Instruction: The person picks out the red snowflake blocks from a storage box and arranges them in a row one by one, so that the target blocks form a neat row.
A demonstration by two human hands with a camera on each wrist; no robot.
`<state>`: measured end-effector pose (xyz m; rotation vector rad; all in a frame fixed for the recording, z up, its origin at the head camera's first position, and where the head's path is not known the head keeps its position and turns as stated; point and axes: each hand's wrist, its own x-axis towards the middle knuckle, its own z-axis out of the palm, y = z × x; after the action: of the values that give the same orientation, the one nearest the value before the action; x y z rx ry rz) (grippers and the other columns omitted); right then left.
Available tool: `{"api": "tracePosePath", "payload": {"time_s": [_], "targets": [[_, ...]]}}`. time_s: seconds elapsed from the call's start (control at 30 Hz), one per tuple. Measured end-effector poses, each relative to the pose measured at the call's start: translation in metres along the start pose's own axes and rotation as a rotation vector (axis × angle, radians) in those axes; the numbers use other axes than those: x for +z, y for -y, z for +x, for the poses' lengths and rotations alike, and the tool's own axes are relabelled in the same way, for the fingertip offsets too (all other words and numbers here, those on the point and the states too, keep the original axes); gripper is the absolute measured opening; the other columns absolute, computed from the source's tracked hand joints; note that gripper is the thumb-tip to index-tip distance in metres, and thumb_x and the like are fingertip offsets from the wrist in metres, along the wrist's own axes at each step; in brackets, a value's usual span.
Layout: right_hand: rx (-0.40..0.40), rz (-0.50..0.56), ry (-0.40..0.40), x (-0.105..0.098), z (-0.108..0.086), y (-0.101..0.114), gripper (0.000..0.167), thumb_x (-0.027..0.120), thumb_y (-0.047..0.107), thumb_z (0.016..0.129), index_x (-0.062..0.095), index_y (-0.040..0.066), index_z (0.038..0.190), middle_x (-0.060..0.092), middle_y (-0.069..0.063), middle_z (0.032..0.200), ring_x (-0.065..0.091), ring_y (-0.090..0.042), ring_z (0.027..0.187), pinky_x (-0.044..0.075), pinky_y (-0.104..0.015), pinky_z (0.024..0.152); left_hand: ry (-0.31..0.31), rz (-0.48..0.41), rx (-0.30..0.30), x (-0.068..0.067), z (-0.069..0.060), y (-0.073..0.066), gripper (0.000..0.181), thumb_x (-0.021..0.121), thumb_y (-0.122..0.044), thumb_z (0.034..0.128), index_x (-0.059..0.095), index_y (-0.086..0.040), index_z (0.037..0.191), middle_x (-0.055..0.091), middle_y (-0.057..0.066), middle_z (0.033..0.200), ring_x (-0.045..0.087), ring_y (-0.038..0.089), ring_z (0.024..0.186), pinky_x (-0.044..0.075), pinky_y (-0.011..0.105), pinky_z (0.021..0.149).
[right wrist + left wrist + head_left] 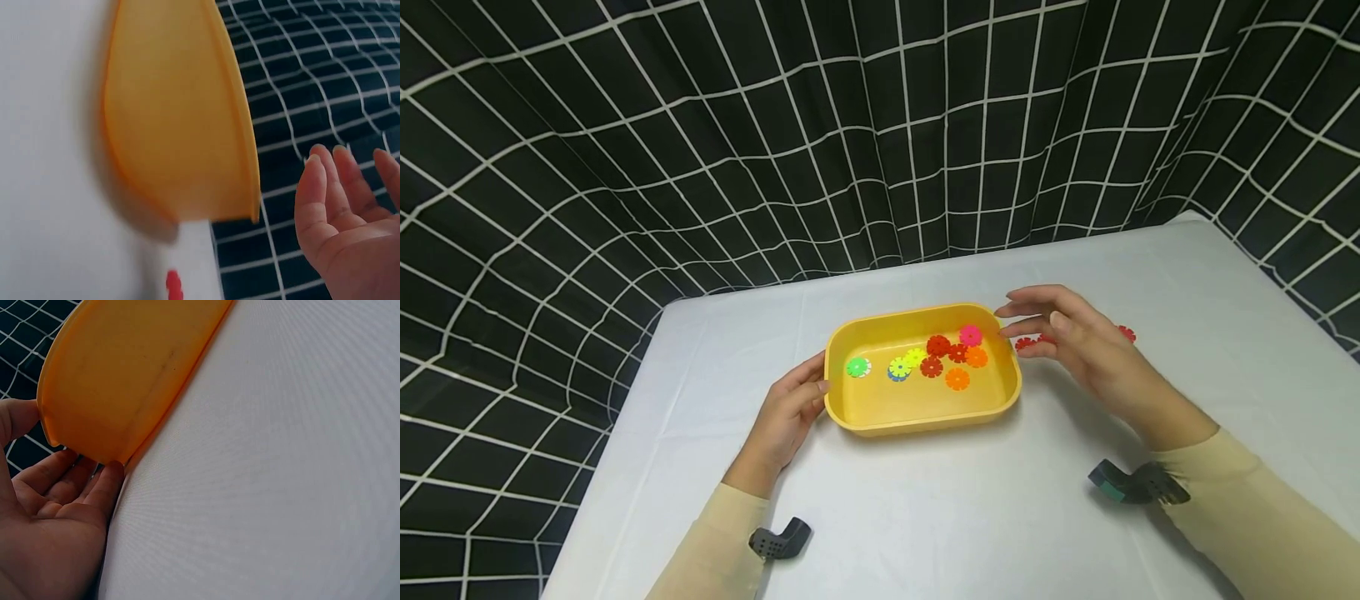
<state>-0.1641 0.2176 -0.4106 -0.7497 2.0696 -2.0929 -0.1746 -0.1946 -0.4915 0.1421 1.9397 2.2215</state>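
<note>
With our left hand [786, 417] we grip one end of the yellow tub [880, 407], thumb at its rim; notched discs [957, 379] lie inside, right of that grip. Our right hand [1078, 346], empty, fingers loosely parted, hovers beside the opposite end, red discs [1126, 333] behind it on white cloth [925, 508].

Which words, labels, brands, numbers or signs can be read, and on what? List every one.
None can be read anywhere.
Tub: no lettering shows, only dark specks on its wall.
Discs: too small to tell.
Wrist devices: any markings too small to read.
Curtain: white grid lines only.
</note>
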Motion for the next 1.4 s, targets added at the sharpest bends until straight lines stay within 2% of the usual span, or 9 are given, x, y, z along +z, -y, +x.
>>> {"api": "tracePosePath", "payload": {"time_s": [0.23, 0.33, 0.5, 0.6, 0.8, 0.97, 1.1, 1.23, 1.4], "targets": [[0.056, -0.044, 0.015, 0.025, 0.018, 0.001, 0.044, 0.044, 0.015, 0.115, 0.046, -0.002, 0.156, 0.05, -0.016, 0.154, 0.056, -0.041, 0.133, 0.056, -0.033, 0.105, -0.01, -0.007, 0.004, -0.001, 0.0, 0.002, 0.055, 0.058, -0.004, 0.1046, 0.052, 0.0, 0.159, 0.053, 0.01, 0.162, 0.048, 0.025, 0.149, 0.048, 0.036, 0.115], [0.096, -0.049, 0.009, 0.033, 0.029, -0.002, 0.044, 0.048, 0.02, 0.115, 0.048, 0.0, 0.155, 0.053, -0.013, 0.153, 0.052, -0.042, 0.137, 0.054, -0.032, 0.107, -0.01, -0.008, 0.005, 0.0, 0.0, 0.002, 0.055, 0.058, -0.004, 0.1047, 0.052, 0.0, 0.159, 0.053, 0.009, 0.162, 0.049, 0.025, 0.149, 0.048, 0.035, 0.115], [0.199, -0.11, -0.009, 0.045, 0.052, -0.008, 0.045, 0.053, 0.035, 0.114, 0.053, 0.01, 0.152, 0.056, -0.01, 0.151, 0.055, -0.036, 0.137, 0.05, -0.048, 0.114, -0.004, -0.014, 0.009, 0.001, 0.0, 0.001, 0.057, 0.058, -0.004, 0.1037, 0.05, 0.001, 0.16, 0.051, 0.011, 0.162, 0.048, 0.026, 0.149, 0.048, 0.035, 0.114], [0.258, -0.146, -0.009, 0.05, 0.064, -0.015, 0.05, 0.054, 0.043, 0.113, 0.054, 0.011, 0.151, 0.057, -0.012, 0.151, 0.056, -0.033, 0.136, 0.045, -0.059, 0.116, -0.006, -0.013, 0.007, 0.001, -0.001, 0.001, 0.057, 0.058, -0.004, 0.1034, 0.051, 0.001, 0.16, 0.052, 0.011, 0.162, 0.048, 0.025, 0.149, 0.048, 0.035, 0.114], [0.345, -0.155, -0.028, 0.057, 0.081, -0.026, 0.061, 0.054, 0.056, 0.11, 0.054, 0.008, 0.147, 0.056, -0.021, 0.149, 0.053, -0.037, 0.14, 0.039, -0.062, 0.12, -0.005, -0.009, 0.012, 0.001, 0.0, 0.001, 0.056, 0.057, -0.003, 0.1034, 0.052, 0.001, 0.159, 0.052, 0.01, 0.162, 0.047, 0.026, 0.15, 0.047, 0.035, 0.115], [0.433, -0.169, -0.063, 0.065, 0.09, -0.032, 0.073, 0.055, 0.065, 0.107, 0.054, 0.003, 0.145, 0.057, -0.021, 0.148, 0.051, -0.039, 0.142, 0.034, -0.06, 0.124, -0.008, -0.003, 0.006, -0.001, 0.0, 0.001, 0.056, 0.057, -0.003, 0.1033, 0.053, 0.0, 0.159, 0.053, 0.009, 0.162, 0.047, 0.024, 0.15, 0.047, 0.034, 0.115], [0.485, -0.221, -0.088, 0.071, 0.092, -0.036, 0.077, 0.054, 0.069, 0.105, 0.056, 0.0, 0.141, 0.059, -0.021, 0.142, 0.053, -0.039, 0.137, 0.036, -0.055, 0.123, -0.006, -0.001, 0.001, 0.0, -0.001, -0.001, 0.056, 0.057, -0.003, 0.1037, 0.052, -0.001, 0.159, 0.053, 0.008, 0.162, 0.047, 0.022, 0.15, 0.046, 0.035, 0.117], [0.536, -0.29, -0.084, 0.073, 0.093, -0.037, 0.076, 0.054, 0.071, 0.104, 0.06, 0.003, 0.138, 0.061, -0.019, 0.138, 0.053, -0.038, 0.132, 0.039, -0.056, 0.119, -0.009, 0.003, -0.001, 0.001, 0.0, -0.002, 0.056, 0.058, -0.003, 0.1033, 0.052, 0.0, 0.159, 0.052, 0.008, 0.162, 0.047, 0.021, 0.15, 0.046, 0.034, 0.116], [0.587, -0.345, -0.061, 0.075, 0.094, -0.038, 0.069, 0.057, 0.069, 0.103, 0.061, 0.011, 0.142, 0.061, -0.014, 0.142, 0.053, -0.036, 0.133, 0.042, -0.058, 0.117, -0.013, -0.001, -0.001, 0.001, 0.0, -0.001, 0.056, 0.057, -0.002, 0.103, 0.053, 0.0, 0.159, 0.053, 0.007, 0.161, 0.048, 0.021, 0.149, 0.047, 0.034, 0.115]]}}
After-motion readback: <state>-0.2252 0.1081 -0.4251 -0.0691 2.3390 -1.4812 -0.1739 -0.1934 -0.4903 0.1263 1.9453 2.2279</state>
